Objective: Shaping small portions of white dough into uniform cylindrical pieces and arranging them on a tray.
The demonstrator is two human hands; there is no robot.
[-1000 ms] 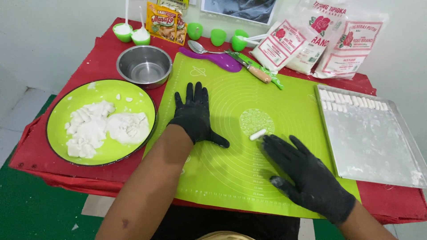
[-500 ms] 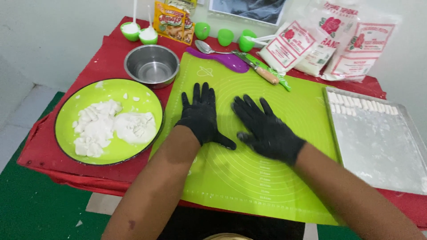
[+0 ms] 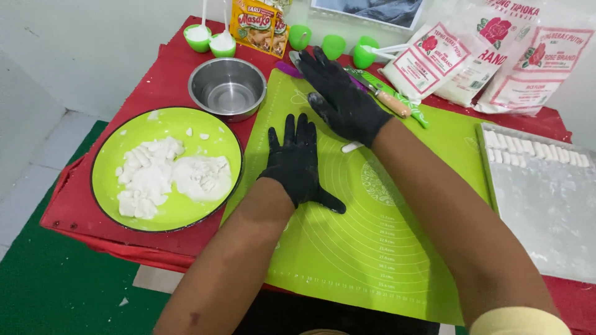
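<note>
The scene is brightly and evenly lit by soft, diffuse light from above, with no hard-edged shadows. Faint, blurred shadows lie under the forearms on the green silicone mat [image 3: 397,248] and beneath the left hand [image 3: 299,162]. The steel bowl [image 3: 227,89] shows gentle highlights on its inner wall and rim, and the glossy flour bags [image 3: 496,59] catch mild sheen without burning out. The black glove on the right hand [image 3: 344,99] holds little detail in its darkest folds. Focus is sharp across the table; the near forearms look slightly soft. Wide-angle stretch bends the table edges toward the corners.
</note>
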